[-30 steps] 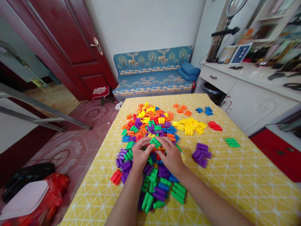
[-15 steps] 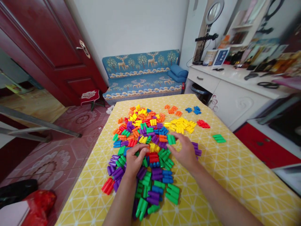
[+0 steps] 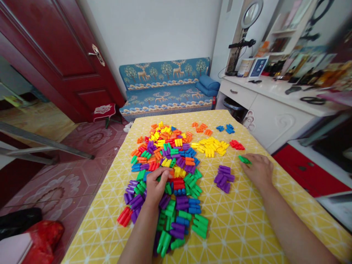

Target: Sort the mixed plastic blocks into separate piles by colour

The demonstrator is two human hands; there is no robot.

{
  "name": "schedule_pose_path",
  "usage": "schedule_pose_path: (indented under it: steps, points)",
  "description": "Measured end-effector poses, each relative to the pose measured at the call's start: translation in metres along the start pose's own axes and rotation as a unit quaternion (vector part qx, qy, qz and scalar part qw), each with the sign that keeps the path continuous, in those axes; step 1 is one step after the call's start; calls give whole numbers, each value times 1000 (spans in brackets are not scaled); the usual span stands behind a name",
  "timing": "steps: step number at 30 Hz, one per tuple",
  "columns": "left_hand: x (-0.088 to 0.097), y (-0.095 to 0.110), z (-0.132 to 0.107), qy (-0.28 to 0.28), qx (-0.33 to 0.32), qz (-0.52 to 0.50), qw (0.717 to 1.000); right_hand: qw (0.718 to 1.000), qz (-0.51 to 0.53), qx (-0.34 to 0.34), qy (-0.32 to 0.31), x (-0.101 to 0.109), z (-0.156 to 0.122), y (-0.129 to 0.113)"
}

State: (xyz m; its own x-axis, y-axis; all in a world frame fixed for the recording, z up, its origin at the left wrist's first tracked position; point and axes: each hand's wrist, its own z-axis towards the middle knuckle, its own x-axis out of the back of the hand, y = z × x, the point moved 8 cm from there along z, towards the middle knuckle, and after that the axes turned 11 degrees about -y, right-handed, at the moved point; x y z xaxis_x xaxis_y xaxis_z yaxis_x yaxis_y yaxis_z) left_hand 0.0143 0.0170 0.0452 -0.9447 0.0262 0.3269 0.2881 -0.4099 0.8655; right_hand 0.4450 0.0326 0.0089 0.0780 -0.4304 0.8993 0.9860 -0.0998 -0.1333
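Observation:
My right hand [image 3: 258, 170] is over the right side of the table, its fingers closed on a green toy block [image 3: 244, 160] made of joined tubes. My left hand [image 3: 156, 185] rests on the mixed pile of plastic blocks, thumb and fingers curled together. An orange block [image 3: 171, 172] shows at its fingertips; whether it is gripped I cannot tell. Left of my right hand lies a group of purple blocks [image 3: 224, 178]. Beyond it are red blocks [image 3: 237, 145] and a heap of yellow blocks [image 3: 211, 146].
A yellow patterned cloth [image 3: 236, 223] covers the table. Orange blocks [image 3: 201, 127] and blue blocks [image 3: 229, 128] sit in small groups at the far end. Behind stands a blue sofa [image 3: 167, 97], with a white dresser [image 3: 271, 110] to the right.
My right hand has moved right from the pile's edge with a green block, uncovering the purple group. My left hand has stayed nearly in place.

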Motion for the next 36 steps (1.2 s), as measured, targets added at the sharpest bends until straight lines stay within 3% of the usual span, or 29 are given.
schedule_pose_path:
  steps: [4, 7, 11, 15, 18, 21, 26, 30, 33, 36]
  points:
    - [3, 3, -1, 25, -16, -51, 998, 997, 57, 8, 54, 12, -1, -12]
    - [7, 2, -4, 67, -18, -115, 991, 981, 169, 76, 59, 28, -3, -56]
    - [13, -6, -6, 117, -18, -234, 965, 920, 342, 190, -29, 43, -25, -152]
    - [18, -12, -7, 151, -14, -287, 946, 853, 408, 290, -148, 48, -61, -245]
    - [18, -7, -7, 148, -26, -287, 946, 837, 416, 296, -200, 45, -74, -286]
    - [15, -3, -7, 136, -39, -277, 950, 847, 394, 274, -227, 38, -73, -309]
    - [13, -6, -8, 134, -25, -291, 947, 866, 367, 243, -237, 33, -73, -322]
    - [27, -19, -9, 196, -3, -311, 930, 864, 388, 242, -211, 44, -78, -309]
    - [34, -25, -10, 228, 9, -303, 925, 871, 422, 211, -139, 58, -63, -272]
    - [32, -25, -11, 228, 19, -270, 935, 897, 420, 120, -64, 57, -33, -206]
